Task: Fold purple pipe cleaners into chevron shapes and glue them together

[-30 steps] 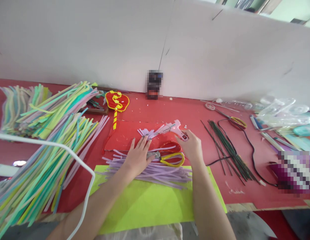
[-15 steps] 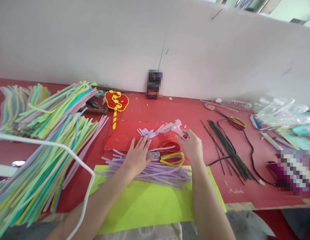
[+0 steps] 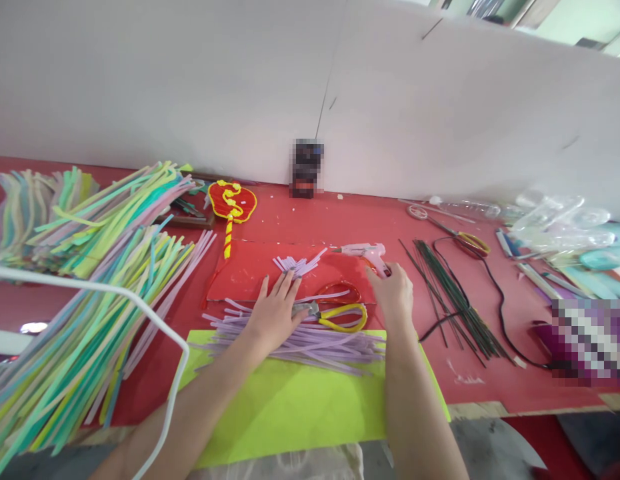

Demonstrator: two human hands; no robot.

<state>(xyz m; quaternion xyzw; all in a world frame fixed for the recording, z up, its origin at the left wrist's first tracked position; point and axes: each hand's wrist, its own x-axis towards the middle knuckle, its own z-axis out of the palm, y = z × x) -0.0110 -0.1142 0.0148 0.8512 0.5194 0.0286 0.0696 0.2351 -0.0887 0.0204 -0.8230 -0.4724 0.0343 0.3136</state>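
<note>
My right hand (image 3: 396, 293) is wrapped round the handle of a pink hot glue gun (image 3: 366, 253), whose nozzle points left, just above the red work surface. With fingers stretched out flat, my left hand (image 3: 274, 308) rests its fingertips at a cluster of short purple pipe cleaner pieces (image 3: 293, 264). Under and beside that hand lies a pile of longer purple pipe cleaners (image 3: 315, 352). Scissors with a yellow-and-red handle (image 3: 344, 317) lie on the pile, their blades partly covered by my left hand. A lime-green sheet (image 3: 290, 407) is beneath the pile's near side.
Bundles of pastel pipe cleaners (image 3: 105, 313) fill the left, with a white curved tube (image 3: 140, 310) in front. A red-and-yellow fan-shaped piece (image 3: 233, 202) lies behind. Dark green stems (image 3: 455, 300), a black cord (image 3: 501, 293), more scissors (image 3: 473, 244) and clear plastic (image 3: 565, 217) occupy the right.
The glue gun in my right hand has moved right, away from the short purple pieces, and turned more level. My left hand stays in place.
</note>
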